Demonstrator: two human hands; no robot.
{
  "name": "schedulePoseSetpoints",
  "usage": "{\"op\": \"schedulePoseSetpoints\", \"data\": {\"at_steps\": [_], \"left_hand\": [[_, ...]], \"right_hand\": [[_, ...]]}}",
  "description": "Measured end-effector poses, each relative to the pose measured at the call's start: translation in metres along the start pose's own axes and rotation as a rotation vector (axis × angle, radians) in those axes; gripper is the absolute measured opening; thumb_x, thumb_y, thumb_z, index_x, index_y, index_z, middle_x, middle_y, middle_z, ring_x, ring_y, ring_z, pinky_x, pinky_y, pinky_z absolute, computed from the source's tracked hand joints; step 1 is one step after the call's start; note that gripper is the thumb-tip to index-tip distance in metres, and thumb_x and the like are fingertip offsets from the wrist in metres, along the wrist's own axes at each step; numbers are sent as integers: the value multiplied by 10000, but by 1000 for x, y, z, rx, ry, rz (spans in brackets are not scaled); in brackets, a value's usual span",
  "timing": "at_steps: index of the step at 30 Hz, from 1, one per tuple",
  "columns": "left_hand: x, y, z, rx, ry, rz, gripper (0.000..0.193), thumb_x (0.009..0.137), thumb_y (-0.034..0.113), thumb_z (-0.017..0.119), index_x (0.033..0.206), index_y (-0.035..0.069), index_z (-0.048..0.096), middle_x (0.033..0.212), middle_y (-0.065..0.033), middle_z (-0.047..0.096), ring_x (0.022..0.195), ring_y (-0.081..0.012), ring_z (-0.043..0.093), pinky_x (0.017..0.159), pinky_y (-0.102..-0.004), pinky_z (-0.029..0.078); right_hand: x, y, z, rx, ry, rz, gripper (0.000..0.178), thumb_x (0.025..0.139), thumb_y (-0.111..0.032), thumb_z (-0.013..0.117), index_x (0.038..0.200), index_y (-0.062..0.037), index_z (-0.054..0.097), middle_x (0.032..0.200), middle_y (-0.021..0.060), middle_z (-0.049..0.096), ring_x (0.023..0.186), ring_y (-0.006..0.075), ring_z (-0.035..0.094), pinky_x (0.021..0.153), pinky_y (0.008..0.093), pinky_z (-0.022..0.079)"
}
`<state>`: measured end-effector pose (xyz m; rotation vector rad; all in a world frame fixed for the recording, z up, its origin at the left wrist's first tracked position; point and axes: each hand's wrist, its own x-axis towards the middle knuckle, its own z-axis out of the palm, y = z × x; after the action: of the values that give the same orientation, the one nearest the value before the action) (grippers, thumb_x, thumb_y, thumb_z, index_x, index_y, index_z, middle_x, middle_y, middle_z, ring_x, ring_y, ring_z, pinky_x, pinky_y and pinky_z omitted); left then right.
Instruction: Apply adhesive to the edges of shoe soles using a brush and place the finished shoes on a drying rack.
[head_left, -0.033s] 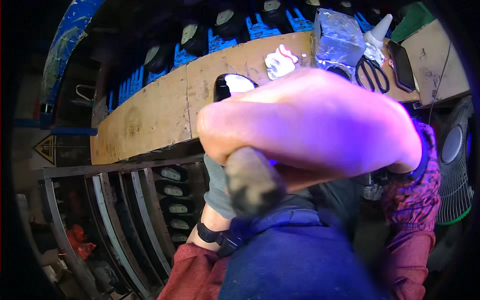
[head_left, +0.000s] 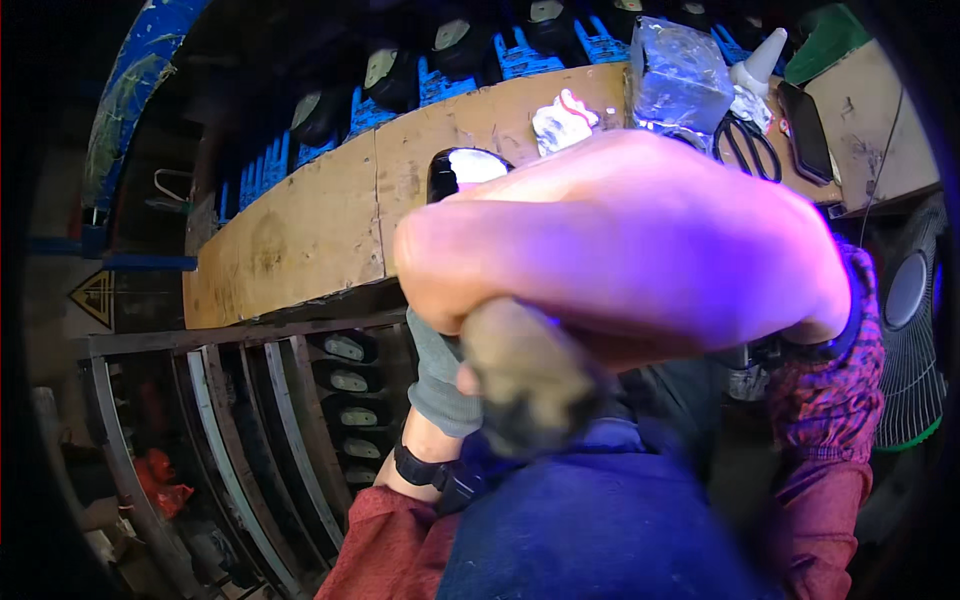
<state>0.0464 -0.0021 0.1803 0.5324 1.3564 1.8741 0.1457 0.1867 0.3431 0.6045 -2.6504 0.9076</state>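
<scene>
My right hand (head_left: 620, 235) fills the middle of the head view, close up and slightly blurred. Its fingers are curled round a worn tan handle (head_left: 525, 365) with a dark, blurred end; what kind of tool it belongs to is hidden. Below and to the left, my left hand wears a grey glove (head_left: 440, 375), with a black band at the wrist. The right hand and the handle cover most of its fingers, so its grip does not show. Just beyond my right hand, a black rounded container (head_left: 441, 178) with white material in it rests on the wooden bench (head_left: 300, 230).
Crumpled white tissue (head_left: 563, 122), a silvery box (head_left: 680, 75), black scissors (head_left: 745, 150), a white nozzle (head_left: 760, 62) and a phone (head_left: 808, 130) lie along the bench. Blue racks (head_left: 525, 55) with dark shoes stand behind. A metal rack (head_left: 215, 390) is at lower left, a fan (head_left: 908, 290) at right.
The tan handle has swung a little down and to the right in my right hand. The left glove stays nearly in place.
</scene>
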Motion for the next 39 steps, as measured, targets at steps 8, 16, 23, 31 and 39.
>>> {"op": "schedulePoseSetpoints", "data": {"at_steps": [8, 16, 23, 31, 39], "left_hand": [[14, 3, -16, 923, 3, 464, 350, 957, 197, 606, 1254, 17, 561, 1199, -127, 599, 1114, -210, 599, 949, -334, 501], [12, 13, -18, 857, 43, 399, 354, 960, 202, 614, 1266, 27, 584, 1159, -117, 646, 1048, -196, 633, 898, -337, 524], [23, 47, -12, -209, 210, -271, 383, 976, 245, 601, 1303, 46, 603, 1131, -109, 703, 978, -186, 675, 848, -352, 550], [92, 161, -126, 323, 262, -37, 494, 985, 372, 642, 1269, -27, 575, 1032, -80, 711, 872, -188, 691, 717, -328, 568], [279, 214, -279, 1973, 537, 378, 680, 742, 596, 783, 1056, 15, 617, 926, -212, 706, 928, -380, 692, 812, -482, 536]], "right_hand": [[-12, 21, 7, -102, 132, 15, 399, 818, -374, 800, 1095, -109, 689, 1030, 104, 657, 982, 285, 625, 923, 390, 461], [-7, 72, -3, 326, 151, -55, 157, 928, -78, 689, 1043, 22, 650, 1037, 119, 674, 957, 221, 661, 837, 349, 522], [-49, 61, 14, 282, 615, 403, 188, 904, -60, 689, 1077, -10, 637, 1018, 92, 666, 938, 197, 655, 840, 337, 525], [-78, 68, 7, 516, 798, 456, 370, 964, -362, 669, 1094, -58, 502, 1006, 154, 656, 872, 206, 628, 802, 355, 521], [-98, 102, 13, 339, 867, 553, 520, 916, -502, 696, 1057, -48, 485, 960, 137, 619, 909, 209, 604, 837, 344, 473]]}}
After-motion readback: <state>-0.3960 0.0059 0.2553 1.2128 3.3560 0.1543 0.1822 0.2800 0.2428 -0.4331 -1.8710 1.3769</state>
